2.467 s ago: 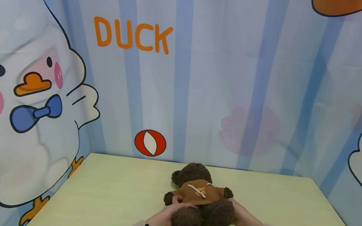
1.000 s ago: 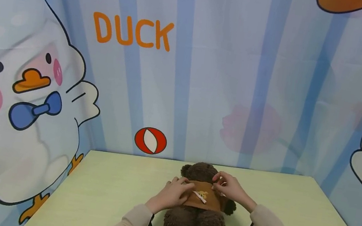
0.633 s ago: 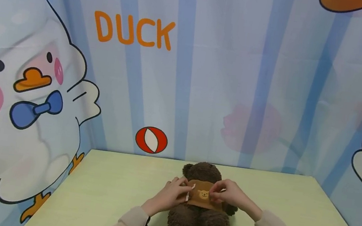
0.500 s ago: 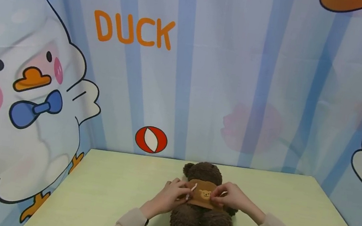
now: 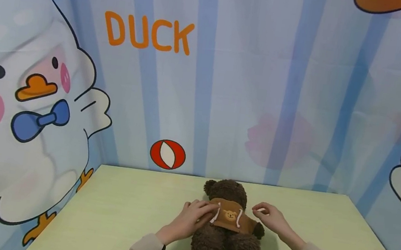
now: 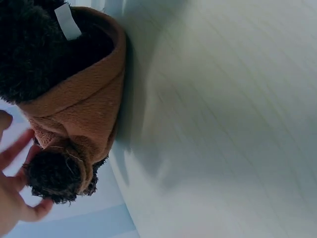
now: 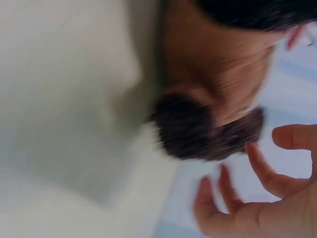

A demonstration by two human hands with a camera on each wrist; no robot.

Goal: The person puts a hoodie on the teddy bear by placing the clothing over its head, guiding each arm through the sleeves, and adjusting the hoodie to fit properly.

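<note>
A dark brown plush teddy bear [image 5: 209, 241] lies on the table in the head view, legs toward the person. It wears a brown hoodie [image 5: 223, 220] with a small bear face in front and two white drawstrings [image 5: 239, 218] hanging apart. My left hand [image 5: 189, 219] rests against the hoodie's left side by one string. In the left wrist view its spread fingers [image 6: 15, 151] lie around the bear's paw [image 6: 54, 173]. Off to the bear's right, my right hand [image 5: 273, 220] holds nothing; its fingers are loosely bent. The right wrist view is blurred.
The pale yellow-green table [image 5: 136, 201] runs back to a blue striped curtain [image 5: 229, 82] printed with ducks and the word DUCK. A white tag [image 6: 68, 22] shows at the hoodie's hem.
Both hands moved up from the bear's lower body to its chest, and the bear was straightened. The drawstrings were spread to either side. My right hand then let go and drew away rightward.
</note>
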